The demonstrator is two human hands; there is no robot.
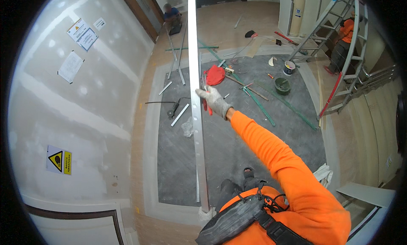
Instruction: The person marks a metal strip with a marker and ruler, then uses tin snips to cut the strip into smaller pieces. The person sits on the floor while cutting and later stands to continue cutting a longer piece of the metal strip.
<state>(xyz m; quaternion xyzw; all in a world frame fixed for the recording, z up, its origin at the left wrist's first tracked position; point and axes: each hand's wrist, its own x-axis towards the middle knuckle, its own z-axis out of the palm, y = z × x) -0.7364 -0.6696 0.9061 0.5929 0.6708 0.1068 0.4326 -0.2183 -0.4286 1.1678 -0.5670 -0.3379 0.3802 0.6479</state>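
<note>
A long, shiny metal channel [198, 135] runs upright through the middle of the view, from the top edge down to my waist. My right hand [215, 102], in a pale work glove, reaches out to the channel's right side. Its fingers are closed around red-handled snips [207, 107] and touch the metal; the snips' blades are hard to make out. At the channel's lower end, my gloved left hand [206, 213] is closed round the metal, partly covered by the dark bag [233, 221] at my waist.
Green bars [259, 105], a red bag [215, 75], a dark green bucket [282, 86], a white pail [289, 67] and metal offcuts [180, 115] lie about the floor. A stepladder [354, 54] stands right, near a person in orange [345, 33]. Another person [171, 14] crouches far left. A wall [85, 109] bounds the left.
</note>
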